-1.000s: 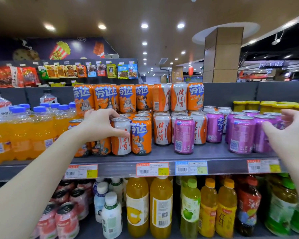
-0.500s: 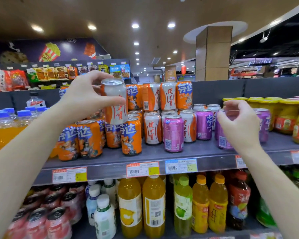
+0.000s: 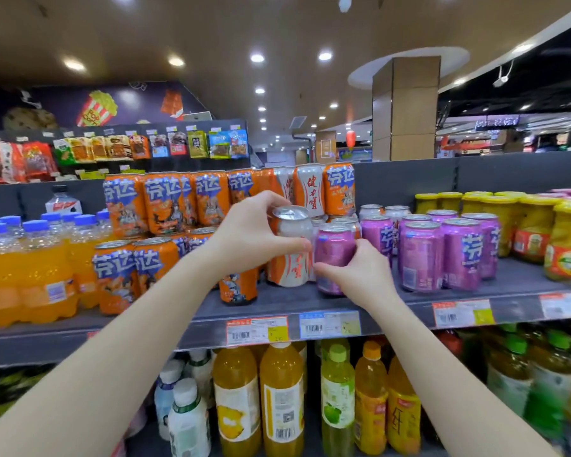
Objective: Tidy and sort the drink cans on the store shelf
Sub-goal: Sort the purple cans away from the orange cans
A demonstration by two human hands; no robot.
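Observation:
My left hand is closed around a white and orange can, which stands upright at the middle of the grey shelf. Right beside it my right hand grips a purple can from the front and below. Orange cans stand in two tiers to the left, with more white and orange cans on the upper tier behind. A group of purple cans stands to the right.
Orange soda bottles fill the shelf's left end. Yellow-lidded jars of fruit stand at the right end. Juice bottles fill the shelf below. Price tags line the shelf edge. Snack packs hang behind.
My left hand has brought the white and orange can down from head height to the shelf's middle. My right hand has moved left from the purple group onto the front purple can.

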